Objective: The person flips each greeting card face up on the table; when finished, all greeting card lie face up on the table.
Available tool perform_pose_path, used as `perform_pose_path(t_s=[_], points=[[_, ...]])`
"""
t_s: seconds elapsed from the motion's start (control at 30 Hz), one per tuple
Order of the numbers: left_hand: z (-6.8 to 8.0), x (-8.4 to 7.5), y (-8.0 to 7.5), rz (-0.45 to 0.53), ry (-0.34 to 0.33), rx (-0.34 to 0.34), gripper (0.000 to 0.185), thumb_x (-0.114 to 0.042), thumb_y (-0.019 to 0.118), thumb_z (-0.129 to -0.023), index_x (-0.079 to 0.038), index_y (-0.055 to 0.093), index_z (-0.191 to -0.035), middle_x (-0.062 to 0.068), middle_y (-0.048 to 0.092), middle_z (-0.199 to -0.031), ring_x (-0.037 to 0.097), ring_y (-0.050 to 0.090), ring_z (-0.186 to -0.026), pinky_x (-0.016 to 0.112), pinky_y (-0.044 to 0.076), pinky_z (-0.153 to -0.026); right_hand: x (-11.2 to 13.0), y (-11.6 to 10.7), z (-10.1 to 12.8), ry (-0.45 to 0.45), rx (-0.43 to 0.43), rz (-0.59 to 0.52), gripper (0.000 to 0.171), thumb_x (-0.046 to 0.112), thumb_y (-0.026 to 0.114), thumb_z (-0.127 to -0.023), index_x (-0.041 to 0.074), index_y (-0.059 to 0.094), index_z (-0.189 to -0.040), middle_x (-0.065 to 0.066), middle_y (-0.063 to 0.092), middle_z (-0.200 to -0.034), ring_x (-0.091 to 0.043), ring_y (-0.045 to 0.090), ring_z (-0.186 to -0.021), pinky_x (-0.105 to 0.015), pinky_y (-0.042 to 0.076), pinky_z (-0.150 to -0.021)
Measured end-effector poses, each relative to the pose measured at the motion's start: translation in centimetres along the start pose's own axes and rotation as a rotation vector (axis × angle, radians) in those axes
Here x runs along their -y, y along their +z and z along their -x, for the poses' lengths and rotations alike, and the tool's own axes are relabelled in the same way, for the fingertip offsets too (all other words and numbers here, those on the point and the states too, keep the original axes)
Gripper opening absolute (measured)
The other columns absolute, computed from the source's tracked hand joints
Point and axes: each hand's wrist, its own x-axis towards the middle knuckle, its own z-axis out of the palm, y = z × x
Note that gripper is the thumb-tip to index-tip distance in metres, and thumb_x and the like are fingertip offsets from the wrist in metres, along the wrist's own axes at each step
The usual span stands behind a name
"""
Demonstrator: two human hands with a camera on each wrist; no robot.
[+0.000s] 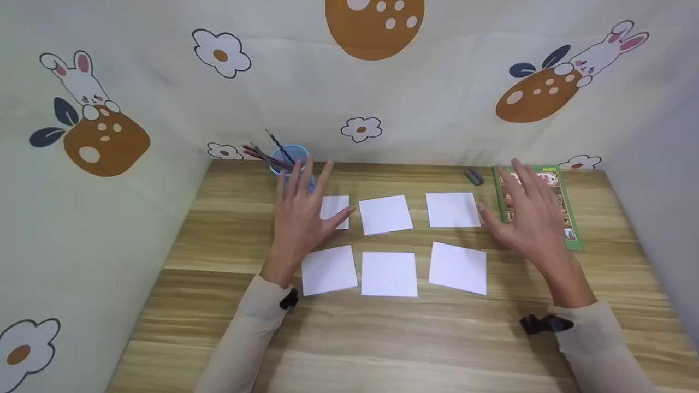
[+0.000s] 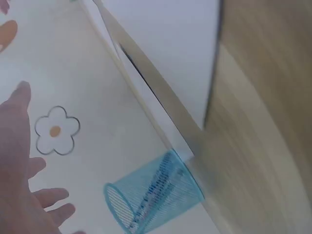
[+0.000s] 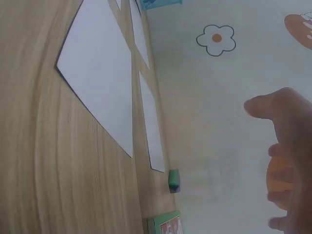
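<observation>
Several white square cards lie on the wooden table in two rows of three, among them the front middle card [image 1: 389, 274] and the back middle card [image 1: 385, 214]. My left hand [image 1: 299, 215] hovers with spread fingers above the back left card [image 1: 337, 212] and covers part of it. On the other side, my right hand [image 1: 532, 221] is raised with fingers apart, overlapping a green-bordered picture book or board [image 1: 570, 232] in the head view. Both wrist views show the hands holding nothing, above the tabletop. The front right card [image 3: 100, 73] appears large in the right wrist view.
A blue mesh pen cup [image 2: 156, 190] with pencils stands at the back left, behind my left hand. A small dark green block [image 1: 474, 177] lies near the back edge, left of the green-bordered item. Patterned cloth walls [image 1: 448, 98] enclose the table's back and sides.
</observation>
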Motion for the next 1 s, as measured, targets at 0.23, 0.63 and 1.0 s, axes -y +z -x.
perform_pose_path(t_s=[0.23,0.63,1.0], points=[[1.3,-4.9,-0.3,0.316,0.161,0.221,0.081,-0.057,0.075,-0.098,-0.011,0.050,-0.160,0.014,0.065,-0.153,0.035,0.060,-0.144,0.055,0.047,-0.123,0.9,0.5,1.7,-0.035,0.391,-0.150,0.039,0.037,0.085,-0.094,0.011,0.075,-0.122,-0.006,0.076,-0.107,-0.025,0.070,-0.098,-0.046,0.059,-0.082],[1.4,-14.3,1.6,0.481,0.477,0.651,0.086,-0.054,0.078,-0.097,-0.011,0.045,-0.163,0.007,0.065,-0.153,0.020,0.064,-0.139,0.033,0.054,-0.115,1.7,1.6,3.6,-0.103,0.637,-0.058,0.099,0.070,0.098,-0.061,0.007,0.062,-0.128,-0.010,0.063,-0.121,-0.024,0.057,-0.105,-0.045,0.054,-0.092],[0.3,-16.5,2.8,0.437,0.438,0.691,0.094,-0.045,0.089,-0.090,-0.013,0.042,-0.165,0.007,0.054,-0.164,0.026,0.051,-0.153,0.035,0.042,-0.128,1.7,1.5,3.8,-0.101,0.647,-0.075,0.095,0.064,0.100,-0.063,0.012,0.057,-0.131,-0.005,0.060,-0.124,-0.021,0.056,-0.109,-0.045,0.054,-0.094]])
